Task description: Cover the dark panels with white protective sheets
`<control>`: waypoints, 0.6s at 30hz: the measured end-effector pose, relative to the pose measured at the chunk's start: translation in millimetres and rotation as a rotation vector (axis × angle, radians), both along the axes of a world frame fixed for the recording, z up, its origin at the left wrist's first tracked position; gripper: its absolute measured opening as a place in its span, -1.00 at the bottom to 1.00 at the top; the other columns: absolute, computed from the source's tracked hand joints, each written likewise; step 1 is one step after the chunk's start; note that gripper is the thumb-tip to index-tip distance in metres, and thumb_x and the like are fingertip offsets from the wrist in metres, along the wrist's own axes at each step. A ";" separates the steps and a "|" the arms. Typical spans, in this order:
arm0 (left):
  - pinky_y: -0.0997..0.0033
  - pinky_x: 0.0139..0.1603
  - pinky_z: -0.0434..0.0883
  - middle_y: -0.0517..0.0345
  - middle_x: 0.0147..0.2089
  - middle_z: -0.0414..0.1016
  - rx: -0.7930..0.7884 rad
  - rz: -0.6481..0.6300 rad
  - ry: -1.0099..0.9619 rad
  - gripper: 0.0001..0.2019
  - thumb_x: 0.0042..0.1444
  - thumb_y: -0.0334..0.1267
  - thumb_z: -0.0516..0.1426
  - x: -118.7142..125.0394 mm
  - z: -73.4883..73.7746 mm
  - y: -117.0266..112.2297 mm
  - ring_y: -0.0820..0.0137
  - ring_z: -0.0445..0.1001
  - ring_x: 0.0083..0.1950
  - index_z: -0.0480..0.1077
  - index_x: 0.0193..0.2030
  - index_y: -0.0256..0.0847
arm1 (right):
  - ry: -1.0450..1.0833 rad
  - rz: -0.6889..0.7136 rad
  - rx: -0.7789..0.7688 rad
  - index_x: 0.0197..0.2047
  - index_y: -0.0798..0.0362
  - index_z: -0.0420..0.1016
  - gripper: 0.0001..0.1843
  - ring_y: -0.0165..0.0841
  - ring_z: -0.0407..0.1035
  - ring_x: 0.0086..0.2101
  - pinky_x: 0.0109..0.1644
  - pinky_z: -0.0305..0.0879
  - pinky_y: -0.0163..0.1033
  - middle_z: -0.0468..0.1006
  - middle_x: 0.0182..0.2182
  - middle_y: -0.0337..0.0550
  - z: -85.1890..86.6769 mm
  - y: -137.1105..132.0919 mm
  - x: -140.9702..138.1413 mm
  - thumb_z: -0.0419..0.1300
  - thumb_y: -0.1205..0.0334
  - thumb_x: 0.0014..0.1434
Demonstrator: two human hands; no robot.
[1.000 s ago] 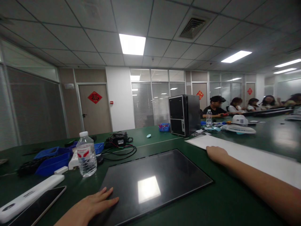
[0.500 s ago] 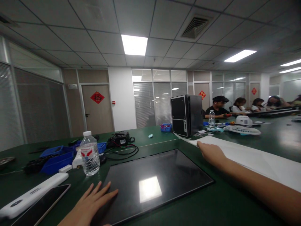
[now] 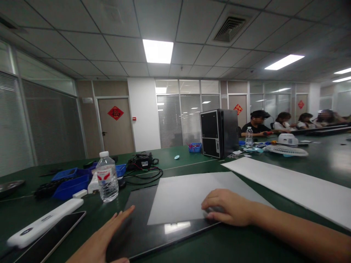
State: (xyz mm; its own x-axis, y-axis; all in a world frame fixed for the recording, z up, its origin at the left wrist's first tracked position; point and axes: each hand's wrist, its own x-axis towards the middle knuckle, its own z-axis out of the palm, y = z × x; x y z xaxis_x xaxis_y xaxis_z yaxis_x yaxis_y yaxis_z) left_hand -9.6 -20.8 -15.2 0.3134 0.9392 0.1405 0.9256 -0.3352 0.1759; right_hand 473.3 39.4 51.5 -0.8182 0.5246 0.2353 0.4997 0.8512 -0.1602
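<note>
The sheet (image 3: 181, 197) lies over, or just above, the panel (image 3: 139, 215) on the bench (image 3: 246, 248); full contact cannot be confirmed from this view. It sits toward the right: the left and near strips of the panel are bare, and the sheet's right part appears to run past the panel's right side. The board (image 3: 285, 186) is apart, farther right.

For good placement, the panel should be steadied at its left side while the sheet is guided level. Its edges are best squared to the panel's edges, with light, even pressure; pushing from one point could buckle the sheet or skew it.

The left hand (image 3: 101, 233) is at the panel's left edge, its fingers extended and close together, clasping nothing visible. The bottle (image 3: 106, 179) stands near it.

The right hand (image 3: 230, 206) is over the sheet's near right part. Its fingers are bent, with a small gap between thumb and forefinger. Whether they pinch the sheet or merely rest on it cannot be told.
</note>
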 end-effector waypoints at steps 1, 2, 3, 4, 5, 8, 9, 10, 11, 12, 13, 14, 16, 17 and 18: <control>-0.21 0.49 0.07 0.18 0.60 -0.18 0.005 -0.001 -0.009 0.04 0.13 0.31 0.15 0.6 1.2 -0.4 0.00 -0.08 0.57 -0.35 0.57 0.13 | 0.011 0.004 -0.001 0.13 -0.03 0.55 -0.60 -0.20 0.49 -0.01 0.12 0.31 -0.12 0.64 0.00 -0.08 0.0 1.6 2.2 0.08 -0.01 0.38; -0.21 0.49 0.07 0.18 0.60 -0.17 0.012 -0.005 -0.018 0.03 0.13 0.30 0.16 1.4 2.5 -0.9 0.00 -0.07 0.56 -0.33 0.57 0.14 | 0.019 -0.018 0.018 0.14 -0.02 0.55 -0.58 -0.19 0.48 0.00 0.13 0.31 -0.10 0.63 0.02 -0.06 -0.3 4.4 5.0 0.06 -0.02 0.39; -0.21 0.49 0.06 0.17 0.60 -0.16 0.016 -0.010 -0.026 0.02 0.14 0.29 0.16 2.4 3.9 -1.4 0.00 -0.06 0.56 -0.32 0.57 0.14 | 0.024 -0.063 0.053 0.13 0.00 0.56 -0.57 -0.17 0.48 0.00 0.12 0.31 -0.08 0.63 0.01 -0.03 -0.9 7.9 8.4 0.04 -0.02 0.40; -0.20 0.49 0.06 0.17 0.60 -0.16 0.016 -0.017 -0.034 0.01 0.14 0.28 0.16 3.5 5.4 -1.9 0.01 -0.04 0.56 -0.31 0.57 0.14 | 0.025 -0.122 0.094 0.10 0.02 0.58 -0.56 -0.15 0.49 -0.02 0.11 0.31 -0.06 0.64 0.00 -0.01 -1.5 12.0 12.1 0.01 -0.02 0.41; -0.19 0.49 0.06 0.16 0.60 -0.16 0.011 -0.022 -0.043 0.01 0.14 0.28 0.17 4.6 6.8 -2.2 0.01 -0.04 0.56 -0.30 0.57 0.13 | 0.021 -0.183 0.133 0.07 0.03 0.60 -0.55 -0.14 0.49 -0.04 0.09 0.31 -0.05 0.65 -0.03 0.02 -2.3 16.2 15.9 -0.01 -0.01 0.42; -0.14 0.50 0.07 0.12 0.60 -0.14 0.003 -0.025 -0.070 0.02 0.11 0.26 0.20 7.6 11.0 -2.2 0.00 -0.01 0.55 -0.25 0.57 0.10 | -0.012 -0.311 0.174 -0.04 0.06 0.65 -0.54 -0.13 0.52 -0.12 0.02 0.33 -0.05 0.68 -0.15 0.04 -4.3 26.8 26.0 -0.02 0.02 0.42; -0.14 0.50 0.07 0.11 0.60 -0.12 0.003 -0.022 -0.072 0.03 0.10 0.26 0.21 8.5 12.4 -2.1 -0.01 -0.01 0.55 -0.24 0.57 0.09 | -0.022 -0.325 0.162 -0.06 0.07 0.66 -0.54 -0.13 0.53 -0.15 0.00 0.34 -0.05 0.68 -0.18 0.04 -4.8 28.7 28.1 -0.02 0.02 0.42; -0.14 0.50 0.07 0.10 0.59 -0.11 0.000 -0.019 -0.069 0.03 0.10 0.26 0.22 9.3 13.9 -2.0 -0.02 -0.01 0.55 -0.22 0.57 0.08 | -0.026 -0.321 0.144 -0.07 0.07 0.66 -0.54 -0.14 0.53 -0.16 -0.01 0.34 -0.06 0.68 -0.19 0.03 -5.2 29.6 29.2 -0.02 0.02 0.42; -0.16 0.49 0.07 0.08 0.59 -0.11 -0.005 -0.014 -0.063 0.04 0.09 0.26 0.22 10.1 15.4 -2.1 -0.03 -0.01 0.55 -0.22 0.57 0.07 | -0.024 -0.301 0.123 -0.08 0.07 0.66 -0.54 -0.14 0.53 -0.15 0.00 0.35 -0.06 0.68 -0.18 0.03 -5.4 29.5 29.4 -0.02 0.02 0.42; -0.18 0.49 0.06 0.08 0.59 -0.11 -0.015 -0.009 -0.054 0.04 0.10 0.27 0.21 10.8 16.9 -2.5 -0.04 -0.02 0.55 -0.22 0.57 0.06 | -0.016 -0.269 0.101 -0.07 0.07 0.65 -0.55 -0.14 0.53 -0.13 0.01 0.35 -0.06 0.68 -0.16 0.02 -5.4 28.5 28.5 -0.01 0.02 0.41; -0.20 0.49 0.05 0.08 0.59 -0.12 -0.025 -0.007 -0.045 0.03 0.10 0.29 0.20 11.6 18.3 -3.1 -0.04 -0.04 0.55 -0.23 0.57 0.06 | -0.005 -0.230 0.078 -0.06 0.06 0.65 -0.57 -0.15 0.53 -0.11 0.04 0.35 -0.06 0.68 -0.13 0.01 -5.3 26.7 26.8 0.00 0.02 0.41; -0.21 0.49 0.04 0.10 0.59 -0.14 -0.041 -0.010 -0.033 0.02 0.10 0.30 0.18 12.5 19.7 -3.9 -0.04 -0.06 0.56 -0.21 0.57 0.08 | 0.009 -0.192 0.055 -0.04 0.04 0.64 -0.58 -0.15 0.52 -0.08 0.07 0.35 -0.06 0.67 -0.09 0.00 -5.0 24.3 24.3 0.01 0.02 0.41; -0.22 0.49 0.02 0.18 0.59 -0.18 -0.073 -0.023 0.002 -0.05 0.11 0.33 0.15 14.3 21.5 -5.7 -0.04 -0.11 0.57 -0.13 0.55 0.17 | 0.037 -0.131 0.007 0.00 0.02 0.63 -0.61 -0.16 0.50 -0.02 0.12 0.34 -0.06 0.65 -0.03 -0.02 -4.2 18.8 18.6 0.04 0.03 0.40; -0.23 0.48 0.02 0.23 0.59 -0.18 -0.083 -0.030 0.020 -0.11 0.12 0.35 0.14 15.2 21.9 -6.6 -0.04 -0.13 0.57 -0.06 0.53 0.22 | 0.049 -0.110 -0.015 0.02 0.01 0.62 -0.61 -0.16 0.49 0.01 0.15 0.33 -0.05 0.64 0.01 -0.02 -3.9 16.1 15.8 0.05 0.03 0.39; -0.25 0.48 0.02 0.27 0.59 -0.18 -0.077 -0.032 0.033 -0.16 0.12 0.36 0.13 16.1 21.8 -7.3 -0.05 -0.14 0.57 0.00 0.50 0.28 | 0.057 -0.094 -0.037 0.05 0.00 0.61 -0.61 -0.16 0.48 0.05 0.17 0.33 -0.04 0.63 0.04 -0.02 -3.6 13.7 13.6 0.07 0.02 0.39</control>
State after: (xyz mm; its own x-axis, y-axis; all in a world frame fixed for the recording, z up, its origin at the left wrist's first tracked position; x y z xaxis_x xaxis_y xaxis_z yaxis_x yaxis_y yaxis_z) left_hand 6.5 -28.1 6.5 0.3466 0.9362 0.0577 0.9203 -0.3513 0.1722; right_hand 486.9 53.1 47.9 -0.7510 0.6074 0.2592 0.5661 0.7942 -0.2210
